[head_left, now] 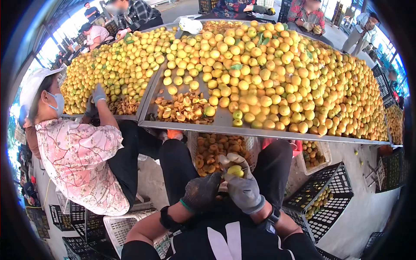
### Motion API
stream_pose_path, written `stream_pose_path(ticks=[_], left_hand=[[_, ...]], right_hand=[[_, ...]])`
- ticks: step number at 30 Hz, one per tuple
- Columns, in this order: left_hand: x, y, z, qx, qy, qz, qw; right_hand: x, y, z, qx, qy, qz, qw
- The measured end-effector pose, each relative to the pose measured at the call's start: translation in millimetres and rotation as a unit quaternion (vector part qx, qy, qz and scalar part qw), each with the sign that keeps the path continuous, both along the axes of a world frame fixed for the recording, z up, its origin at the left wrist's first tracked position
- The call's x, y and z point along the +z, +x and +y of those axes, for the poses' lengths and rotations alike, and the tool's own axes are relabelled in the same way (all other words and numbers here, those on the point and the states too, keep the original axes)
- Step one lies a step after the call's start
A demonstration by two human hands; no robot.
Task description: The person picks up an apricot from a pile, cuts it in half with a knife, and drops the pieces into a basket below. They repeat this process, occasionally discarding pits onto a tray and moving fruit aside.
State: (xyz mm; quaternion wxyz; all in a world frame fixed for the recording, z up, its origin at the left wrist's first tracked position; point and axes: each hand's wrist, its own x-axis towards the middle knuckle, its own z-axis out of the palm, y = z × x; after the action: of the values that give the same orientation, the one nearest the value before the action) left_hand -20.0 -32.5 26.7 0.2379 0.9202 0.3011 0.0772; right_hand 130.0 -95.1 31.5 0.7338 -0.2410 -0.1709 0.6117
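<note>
My right hand (pixel 243 186), in a pale grey glove, is closed around a yellow-green apricot (pixel 236 170) above my lap. Close beside it, my left hand (pixel 200 192) wears a dark glove and has its fingers curled in. Whatever the left fingers hold, if anything, is hidden. Just beyond both hands, between my knees, a white crate (pixel 252 149) holds split orange apricot halves (pixel 214 147). A metal-rimmed table (pixel 182 125) in front of me carries a large heap of whole apricots (pixel 268 78). Cut halves (pixel 184 108) lie in a pile near its front edge.
At my left sits a co-worker (pixel 80 147) with gloved hands at the table. Other people work along the far side. Black crates (pixel 329 203) stand on the floor to my right, one with fruit inside. A white crate (pixel 119 229) stands at my left.
</note>
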Motion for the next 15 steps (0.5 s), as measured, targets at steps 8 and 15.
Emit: stream_pose_path(ticks=[8, 15], left_hand=[[-16.2, 13.6, 1.8, 0.018, 0.091, -0.058, 0.994], [-18.8, 18.0, 5.8, 0.058, 0.082, 0.019, 0.995]], right_hand=[[-1.4, -5.8, 5.0, -0.079, -0.026, -0.01, 0.996], [-13.7, 5.2, 9.4, -0.084, -0.13, -0.099, 0.983]])
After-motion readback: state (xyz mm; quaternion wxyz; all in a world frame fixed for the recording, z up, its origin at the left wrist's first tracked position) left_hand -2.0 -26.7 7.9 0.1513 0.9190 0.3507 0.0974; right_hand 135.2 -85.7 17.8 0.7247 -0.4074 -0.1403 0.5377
